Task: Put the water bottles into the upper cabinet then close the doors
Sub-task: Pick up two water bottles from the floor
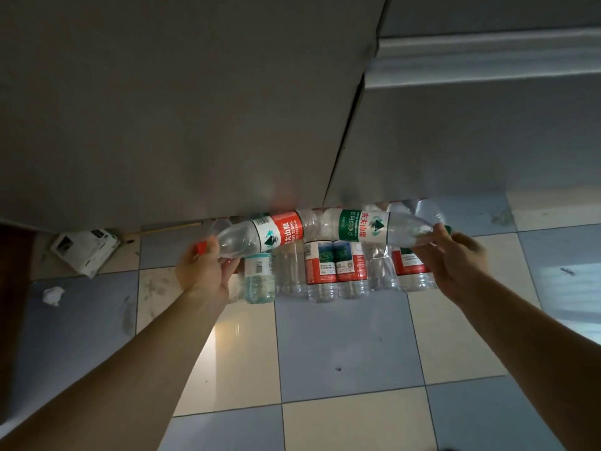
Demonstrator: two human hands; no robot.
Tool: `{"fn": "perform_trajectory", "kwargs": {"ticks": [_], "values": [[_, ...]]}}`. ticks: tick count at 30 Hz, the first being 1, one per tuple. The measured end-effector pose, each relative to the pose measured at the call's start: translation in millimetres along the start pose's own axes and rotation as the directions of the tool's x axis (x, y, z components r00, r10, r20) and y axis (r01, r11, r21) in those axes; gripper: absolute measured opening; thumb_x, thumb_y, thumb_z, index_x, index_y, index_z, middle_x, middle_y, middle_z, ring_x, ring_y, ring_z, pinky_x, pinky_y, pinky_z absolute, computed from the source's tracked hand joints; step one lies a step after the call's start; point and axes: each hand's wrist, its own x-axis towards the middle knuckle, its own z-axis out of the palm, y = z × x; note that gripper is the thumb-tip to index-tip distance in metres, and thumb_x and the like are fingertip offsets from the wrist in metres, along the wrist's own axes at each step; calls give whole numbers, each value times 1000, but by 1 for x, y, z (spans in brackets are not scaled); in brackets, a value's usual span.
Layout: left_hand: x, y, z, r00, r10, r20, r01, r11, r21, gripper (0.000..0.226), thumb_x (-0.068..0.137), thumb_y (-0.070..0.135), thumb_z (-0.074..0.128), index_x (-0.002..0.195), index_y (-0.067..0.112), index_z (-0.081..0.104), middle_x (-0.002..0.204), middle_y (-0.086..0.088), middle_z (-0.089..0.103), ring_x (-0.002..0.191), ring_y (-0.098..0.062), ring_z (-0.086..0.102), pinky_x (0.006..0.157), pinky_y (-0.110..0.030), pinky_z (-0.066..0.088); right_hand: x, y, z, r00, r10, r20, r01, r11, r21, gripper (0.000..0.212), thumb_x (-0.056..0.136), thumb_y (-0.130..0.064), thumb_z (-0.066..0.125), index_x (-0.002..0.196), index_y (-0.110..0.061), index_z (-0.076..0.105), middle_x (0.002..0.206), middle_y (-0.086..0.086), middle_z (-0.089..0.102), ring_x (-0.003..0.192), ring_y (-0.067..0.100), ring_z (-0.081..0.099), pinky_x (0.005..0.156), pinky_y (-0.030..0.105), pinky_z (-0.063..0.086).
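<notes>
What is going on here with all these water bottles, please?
A person holds one bottle in each hand: the left hand grips a red-labelled bottle, the right hand a green-labelled bottle, both held sideways. More bottles stand on the tiled floor by the grey cabinet doors.

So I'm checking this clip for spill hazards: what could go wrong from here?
Left hand grips the red-labelled clear plastic bottle only near its red cap, so it might slip. Right hand holds the green-labelled clear plastic bottle likewise by one end. Either bottle could swing into the row of upright bottles on the tiled floor and topple some.
</notes>
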Motion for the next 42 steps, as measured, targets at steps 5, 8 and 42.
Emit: {"fn": "perform_trajectory", "kwargs": {"ticks": [5, 8, 42], "values": [[-25, 18, -20, 989, 106, 106, -118, 987, 111, 20, 96, 9, 66, 113, 1, 61, 115, -18, 70, 101, -28, 72, 80, -36, 62, -41, -13, -10, 995, -97, 0, 95, 983, -156, 39, 96, -12, 66, 129, 4, 55, 117, 18, 63, 105, 30, 68, 89, 40, 59], [-46, 33, -34, 952, 210, 224, -261, 937, 232, 18, 94, 6, 68, 111, 3, 63, 124, -21, 64, 108, -30, 69, 84, -37, 61, -70, -16, -14, 985, -166, 38, 170, 951, -257, 39, 93, -9, 68, 128, 2, 55, 123, 21, 62, 110, 34, 66, 88, 39, 58], [-106, -49, -87, 547, 142, 825, -835, 162, 526, 45, 81, 16, 83, 119, 22, 60, 124, 7, 59, 113, -15, 57, 94, -15, 46, -162, 115, -14, 772, -311, 554, 636, 371, -677, 41, 85, -19, 79, 119, -18, 57, 123, 0, 61, 109, 16, 60, 88, 14, 45]]}}
